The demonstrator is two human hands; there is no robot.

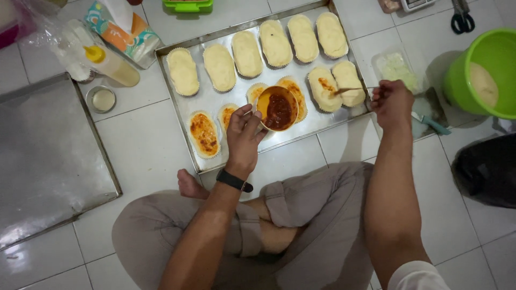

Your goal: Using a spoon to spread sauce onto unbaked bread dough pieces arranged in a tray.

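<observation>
Saucing step: my left hand (243,133) grips the sauce bowl (277,108) over the baking tray (207,102) while my right hand (392,102), closed on a spoon (349,89), spreads sauce on a dough piece (323,88); reloading likely follows.

One head-worn camera looks steeply down from close above the seated person's crossed legs, facing forward over the floor (140,145); the tray (215,102) lies just beyond the knees, mid-frame.

Twelve dough ovals (220,66), two metal trays (207,99), one sauce bowl (277,108), one green bucket (478,70), one squeeze bottle (112,65).
</observation>
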